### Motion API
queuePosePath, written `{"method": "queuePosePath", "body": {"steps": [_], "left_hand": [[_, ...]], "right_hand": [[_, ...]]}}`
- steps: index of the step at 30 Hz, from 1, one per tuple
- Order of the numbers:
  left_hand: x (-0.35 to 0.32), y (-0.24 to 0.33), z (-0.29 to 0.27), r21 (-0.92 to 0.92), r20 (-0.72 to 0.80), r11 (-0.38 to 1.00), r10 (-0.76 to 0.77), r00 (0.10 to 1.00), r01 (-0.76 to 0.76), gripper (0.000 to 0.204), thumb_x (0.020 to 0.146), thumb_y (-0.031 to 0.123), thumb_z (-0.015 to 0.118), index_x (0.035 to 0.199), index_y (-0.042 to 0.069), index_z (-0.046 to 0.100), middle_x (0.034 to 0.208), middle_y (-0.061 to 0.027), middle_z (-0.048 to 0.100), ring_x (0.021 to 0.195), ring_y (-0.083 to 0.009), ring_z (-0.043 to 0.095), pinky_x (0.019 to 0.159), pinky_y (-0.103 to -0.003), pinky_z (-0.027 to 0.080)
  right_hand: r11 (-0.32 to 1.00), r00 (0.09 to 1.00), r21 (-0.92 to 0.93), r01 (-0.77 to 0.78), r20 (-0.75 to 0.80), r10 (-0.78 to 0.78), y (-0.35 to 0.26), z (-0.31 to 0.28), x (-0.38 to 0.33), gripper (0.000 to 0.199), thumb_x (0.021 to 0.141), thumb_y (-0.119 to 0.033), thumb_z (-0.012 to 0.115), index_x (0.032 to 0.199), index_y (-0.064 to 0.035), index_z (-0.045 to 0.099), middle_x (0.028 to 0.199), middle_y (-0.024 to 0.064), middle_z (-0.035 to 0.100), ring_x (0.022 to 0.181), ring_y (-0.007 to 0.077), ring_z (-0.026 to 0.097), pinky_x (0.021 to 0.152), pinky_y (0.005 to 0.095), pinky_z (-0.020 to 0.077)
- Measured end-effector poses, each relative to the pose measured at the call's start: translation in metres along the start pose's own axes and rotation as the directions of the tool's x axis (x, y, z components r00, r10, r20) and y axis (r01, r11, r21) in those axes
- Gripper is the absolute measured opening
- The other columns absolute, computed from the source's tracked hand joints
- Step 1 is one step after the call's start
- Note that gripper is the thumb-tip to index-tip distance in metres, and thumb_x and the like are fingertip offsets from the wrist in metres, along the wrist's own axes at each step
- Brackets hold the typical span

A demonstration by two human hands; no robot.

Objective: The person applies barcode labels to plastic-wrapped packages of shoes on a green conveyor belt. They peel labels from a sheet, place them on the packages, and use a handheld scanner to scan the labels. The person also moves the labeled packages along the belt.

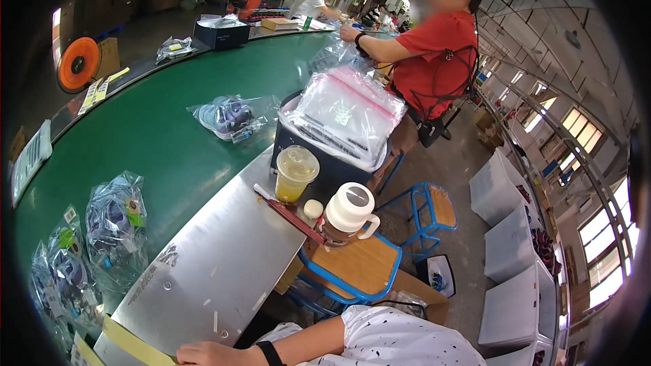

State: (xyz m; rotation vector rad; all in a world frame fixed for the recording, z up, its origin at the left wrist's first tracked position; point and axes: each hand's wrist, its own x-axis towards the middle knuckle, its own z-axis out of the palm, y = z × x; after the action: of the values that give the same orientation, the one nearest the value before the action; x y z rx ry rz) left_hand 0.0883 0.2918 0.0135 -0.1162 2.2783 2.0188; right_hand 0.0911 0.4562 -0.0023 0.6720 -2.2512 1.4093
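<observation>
My right hand point(207, 354), with a black band at the wrist, lies at the lower edge beside a pale yellow strip point(135, 342) at the end of a metal tabletop point(224, 264). Its fingers are mostly cut off by the frame, so I cannot tell whether they grip the strip. Outside this view is my left hand. To the left, on the green belt point(169, 95), several purple-blue sneakers in clear bags point(116, 220) stand close together. Farther along, another bagged sneaker point(230, 116) lies alone.
A dark box of clear zip bags point(346, 118) stands beyond the metal top. Near it are a lidded cup of yellow drink point(295, 173), a white-topped jug point(349, 209) and a blue-framed stool point(356, 268). A person in red point(437, 54) works farther off; white bins point(508, 257) line the right.
</observation>
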Motion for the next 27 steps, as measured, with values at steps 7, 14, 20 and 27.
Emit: {"method": "queuePosePath", "body": {"steps": [7,14,20,27], "left_hand": [[0.002,-0.003,0.004,-0.012,0.007,0.999,0.039,0.999,-0.039,0.029,0.095,0.014,0.060,0.112,-0.010,0.056,0.100,-0.0187,0.063,0.090,-0.0221,0.063,0.081,-0.031,0.054],[0.000,-0.002,0.008,-0.010,0.034,1.000,0.015,0.999,-0.014,0.030,0.095,0.013,0.059,0.114,-0.010,0.057,0.099,-0.0181,0.063,0.091,-0.0213,0.064,0.079,-0.030,0.055],[-0.001,0.008,0.015,0.104,0.111,0.994,0.022,0.994,-0.034,0.028,0.095,0.013,0.059,0.112,-0.009,0.058,0.090,-0.0134,0.064,0.081,-0.0156,0.062,0.074,-0.028,0.054],[-0.003,0.007,0.016,0.028,0.104,0.999,-0.023,0.994,0.020,0.026,0.093,0.009,0.060,0.113,-0.008,0.059,0.088,-0.0104,0.064,0.076,-0.0124,0.058,0.071,-0.025,0.052]], "right_hand": [[0.991,0.989,-0.050,0.127,-0.068,-0.131,-0.006,-0.019,0.008,0.017,0.088,-0.014,0.056,0.096,-0.0015,0.064,0.080,0.0129,0.055,0.072,0.0302,0.056,0.060,0.0386,0.0458],[0.998,0.999,-0.043,0.049,-0.009,-0.050,-0.010,-0.027,0.000,0.016,0.088,-0.011,0.056,0.097,-0.0004,0.064,0.082,0.0134,0.056,0.071,0.0290,0.056,0.063,0.0371,0.0459],[0.986,0.986,0.078,-0.145,-0.066,0.150,0.004,-0.016,-0.012,0.007,0.078,-0.002,0.059,0.084,0.0011,0.055,0.086,0.0113,0.047,0.078,0.0267,0.053,0.064,0.0346,0.0449],[0.999,0.988,-0.025,0.021,-0.152,-0.025,-0.002,-0.016,-0.008,0.009,0.078,-0.002,0.059,0.073,0.0012,0.053,0.090,0.0115,0.049,0.080,0.0271,0.053,0.065,0.0348,0.0452]]}}
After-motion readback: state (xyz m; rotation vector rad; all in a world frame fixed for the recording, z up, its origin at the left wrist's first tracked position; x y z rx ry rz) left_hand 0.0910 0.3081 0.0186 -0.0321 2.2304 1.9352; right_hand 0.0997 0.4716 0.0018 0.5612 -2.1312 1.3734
